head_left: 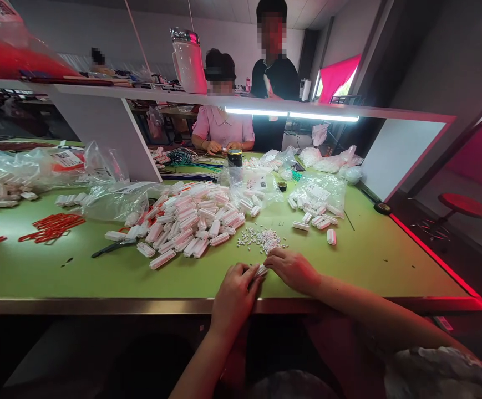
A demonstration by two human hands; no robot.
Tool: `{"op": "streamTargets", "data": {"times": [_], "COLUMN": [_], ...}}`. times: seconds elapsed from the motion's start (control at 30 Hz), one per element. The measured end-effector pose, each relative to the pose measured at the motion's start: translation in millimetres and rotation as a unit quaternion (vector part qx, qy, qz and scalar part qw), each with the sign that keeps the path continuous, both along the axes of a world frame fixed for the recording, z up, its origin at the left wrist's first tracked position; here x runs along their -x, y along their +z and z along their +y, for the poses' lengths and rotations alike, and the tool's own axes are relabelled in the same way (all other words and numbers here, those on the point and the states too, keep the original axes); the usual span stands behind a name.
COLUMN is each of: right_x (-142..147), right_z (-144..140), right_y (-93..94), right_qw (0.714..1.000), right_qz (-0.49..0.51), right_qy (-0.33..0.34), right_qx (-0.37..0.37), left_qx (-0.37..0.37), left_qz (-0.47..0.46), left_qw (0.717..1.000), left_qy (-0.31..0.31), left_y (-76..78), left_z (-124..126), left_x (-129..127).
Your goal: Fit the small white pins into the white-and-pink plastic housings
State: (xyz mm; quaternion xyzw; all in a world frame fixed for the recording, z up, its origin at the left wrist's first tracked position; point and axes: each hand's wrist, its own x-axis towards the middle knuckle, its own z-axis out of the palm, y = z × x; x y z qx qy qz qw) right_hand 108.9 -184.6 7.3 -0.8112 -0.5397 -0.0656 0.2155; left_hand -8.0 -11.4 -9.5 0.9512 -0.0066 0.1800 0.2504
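Observation:
My left hand [234, 291] is closed around a white plastic connector housing [261, 271], holding it just above the table near the front edge. Fingers of my right hand [293, 271] are pinched together at the housing's right end; whatever is between them is too small or hidden to make out. Just beyond both hands lies a scatter of tiny white plastic pieces [265, 239]. A large heap of similar white housings [191, 219] rises to the left of these pieces.
Dark-handled pliers [113, 247] and orange strips [53, 226] lie left on the green table [390, 249]. Several more housings sit by a clear bag [321, 191] at right. A lit shelf [257, 101] spans the back. Two people are beyond it; black tape [382, 208] lies right.

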Motion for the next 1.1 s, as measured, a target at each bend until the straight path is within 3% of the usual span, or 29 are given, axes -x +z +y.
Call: {"op": "streamTargets", "data": {"times": [0.2,0.37,0.47,0.6,0.73,0.93,1.1], "right_x": [3,6,9,-5,-37,-68,-73], "right_z": [2,2,0,-9,-23,-35,-24], "right_y": [0.0,1.0,0.5,-0.5,0.0,-5.4,-7.8], "right_qw": [0.993,0.978,0.979,0.995,0.984,0.979,0.981], "right_qz": [-0.109,-0.197,-0.19,-0.065,0.024,0.055,0.041], "right_qy": [-0.008,0.046,0.068,-0.013,-0.111,-0.163,-0.187], "right_qx": [0.038,0.042,0.018,-0.076,-0.138,-0.113,-0.024], "left_qx": [-0.002,0.005,0.005,-0.002,-0.033,-0.09,-0.09], "left_qz": [-0.004,-0.001,0.0,-0.001,-0.006,-0.004,-0.003], "left_qw": [1.0,1.0,1.0,1.0,0.999,0.996,0.996], "left_qy": [0.001,-0.001,0.002,0.005,-0.002,-0.023,-0.023], "left_y": [0.0,0.5,-0.1,-1.5,-0.2,0.8,-0.8], "left_z": [-1,-1,-1,0,0,0,1], "left_x": [0,0,0,1,0,-3,-5]}}
